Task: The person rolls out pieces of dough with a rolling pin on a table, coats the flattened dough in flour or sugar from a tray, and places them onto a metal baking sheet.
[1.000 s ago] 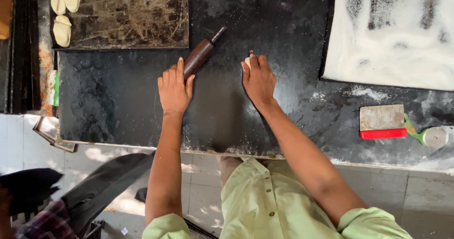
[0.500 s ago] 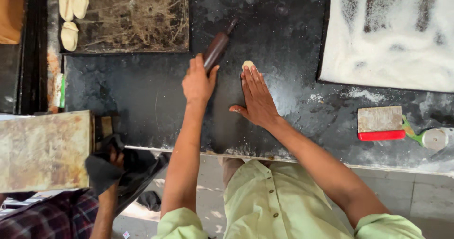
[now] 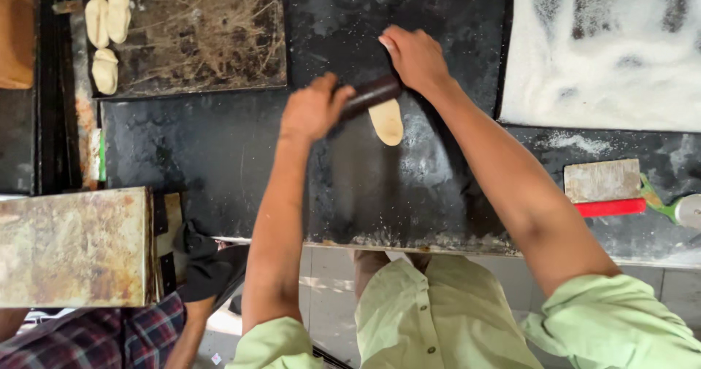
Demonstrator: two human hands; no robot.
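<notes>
A dark rolling pin [image 3: 371, 94] lies across a pale, flattened oval of dough [image 3: 387, 122] on the black worktop [image 3: 219, 150]. My left hand [image 3: 314, 108] presses on the pin's left end. My right hand [image 3: 415, 56] presses on its right end, palm down. The dough sticks out from under the pin toward me.
A dark tray [image 3: 197, 40] at the back left holds several pale dough pieces [image 3: 106, 25]. A white floured cloth [image 3: 606, 47] covers the back right. A scraper with a red handle [image 3: 604, 188] lies at right. Another person's gloved hand [image 3: 204, 259] holds a worn metal tray [image 3: 73, 245] at lower left.
Both my hands moved onto the rolling pin and rolled it over the dough, which is now stretched into an oval. The other person's metal tray has come further into view at left.
</notes>
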